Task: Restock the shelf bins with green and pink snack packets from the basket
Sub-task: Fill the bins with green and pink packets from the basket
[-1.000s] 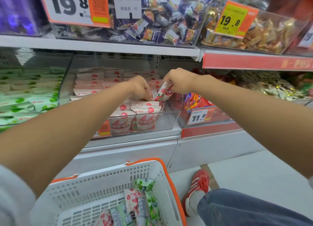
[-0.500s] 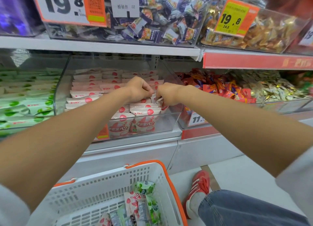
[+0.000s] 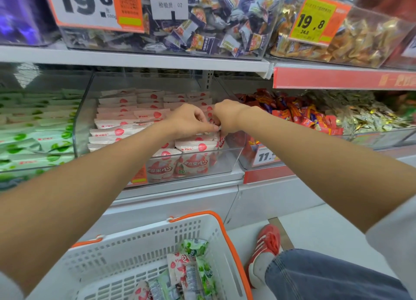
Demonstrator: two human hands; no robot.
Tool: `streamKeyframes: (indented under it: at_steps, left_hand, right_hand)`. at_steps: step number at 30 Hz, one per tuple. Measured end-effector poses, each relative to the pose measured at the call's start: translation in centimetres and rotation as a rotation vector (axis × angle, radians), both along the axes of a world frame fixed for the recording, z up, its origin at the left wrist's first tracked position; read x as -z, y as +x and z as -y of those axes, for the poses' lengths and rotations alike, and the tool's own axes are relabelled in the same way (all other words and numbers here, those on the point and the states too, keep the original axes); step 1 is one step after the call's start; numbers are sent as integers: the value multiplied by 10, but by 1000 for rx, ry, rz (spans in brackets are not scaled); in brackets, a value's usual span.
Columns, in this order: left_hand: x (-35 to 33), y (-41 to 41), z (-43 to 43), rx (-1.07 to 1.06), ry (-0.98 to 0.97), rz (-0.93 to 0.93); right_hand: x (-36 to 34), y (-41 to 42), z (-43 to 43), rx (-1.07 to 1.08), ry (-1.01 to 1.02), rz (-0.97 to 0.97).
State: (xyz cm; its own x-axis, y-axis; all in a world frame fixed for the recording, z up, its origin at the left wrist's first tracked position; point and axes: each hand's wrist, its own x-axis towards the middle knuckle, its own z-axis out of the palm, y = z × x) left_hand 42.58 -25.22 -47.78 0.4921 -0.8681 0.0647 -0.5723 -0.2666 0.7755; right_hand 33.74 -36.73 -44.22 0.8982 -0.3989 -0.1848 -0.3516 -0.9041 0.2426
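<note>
The right hand (image 3: pixel 227 116) is curled round a glossy pink packet (image 3: pixel 221 141), which stands on edge against the right wall of the clear plastic bin (image 3: pixel 234 152). The left hand (image 3: pixel 188 120), fingers bent, pinches that packet's crimped top. Flat stacked packets (image 3: pixel 117 119) fill the bin in rows. To its left, a second clear bin (image 3: pixel 76 119) holds green packets (image 3: pixel 33 140). Nearer, a white perforated basket (image 3: pixel 139 239) with an orange rim holds loose packets (image 3: pixel 191 272), green and pink.

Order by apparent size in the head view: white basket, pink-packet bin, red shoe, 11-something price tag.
Largest: white basket and pink-packet bin, alike; the basket is nearer and cropped.
Then red shoe.
Smallest: price tag, partly hidden.
</note>
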Motion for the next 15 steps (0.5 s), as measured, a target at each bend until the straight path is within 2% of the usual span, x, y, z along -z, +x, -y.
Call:
streamKeyframes:
  at_steps: [5,8,15]
  left_hand:
    - [-5,-7,4,-11,94,105]
    - [-3,-7,5,-20,112,97]
    - [2,-15,-5,-26,35,101]
  right_hand:
    - [1,1,-2,-18,-3,5]
    - [0,0,-3,9,41,19]
    - [4,-21,-9,58,161,251]
